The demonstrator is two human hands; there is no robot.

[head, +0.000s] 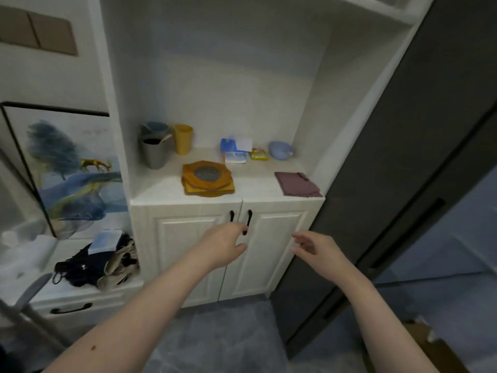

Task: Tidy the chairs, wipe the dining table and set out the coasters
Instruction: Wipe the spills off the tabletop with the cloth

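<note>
A stack of amber wooden coasters (207,179) with a metal mesh centre lies on the white cabinet counter (161,189), near its front edge. A folded mauve cloth (297,183) lies at the counter's right end. My left hand (224,244) hovers in front of the cabinet doors, below the coasters, fingers loosely curled and holding nothing. My right hand (316,250) hangs in the air below the cloth, fingers relaxed and spread, also holding nothing.
At the back of the counter stand a grey cup (155,154), a yellow cup (183,139), blue-and-white packets (235,152) and a pale blue bowl (281,150). A dark refrigerator (403,157) is right. A framed picture (70,170) and heaped bags (99,265) sit left.
</note>
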